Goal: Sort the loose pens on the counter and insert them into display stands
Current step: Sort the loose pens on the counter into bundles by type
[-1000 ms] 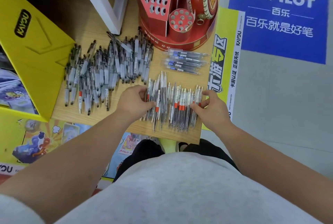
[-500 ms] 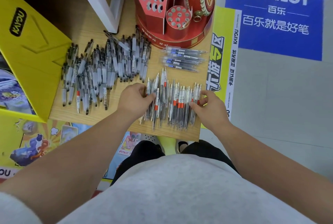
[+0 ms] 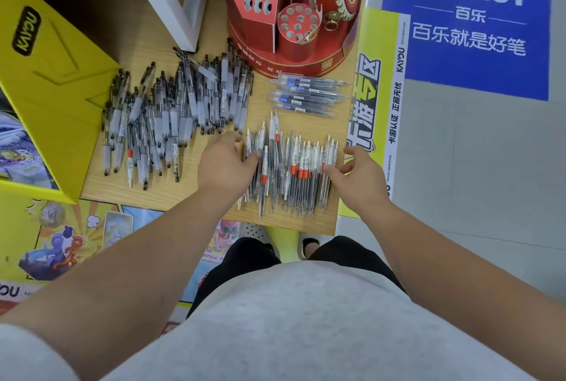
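A pile of clear pens with red bands lies near the front edge of the wooden counter. My left hand presses against the pile's left side, thumb and fingertips touching the outermost pens. Against its right side rests my right hand, fingertips on the last pens and thumb raised. A bigger heap of grey-grip pens is spread to the left. Several blue-labelled pens lie crosswise behind the pile. The red display stand with rows of round holes is at the back.
A yellow cardboard box borders the counter on the left, and a white shelf leg stands at the back left. The counter's right edge meets a yellow banner and a blue Pilot sign.
Both hands stay against the two sides of the red-band pile, barely shifted. My right thumb has lifted off the pens. The view has moved slightly.
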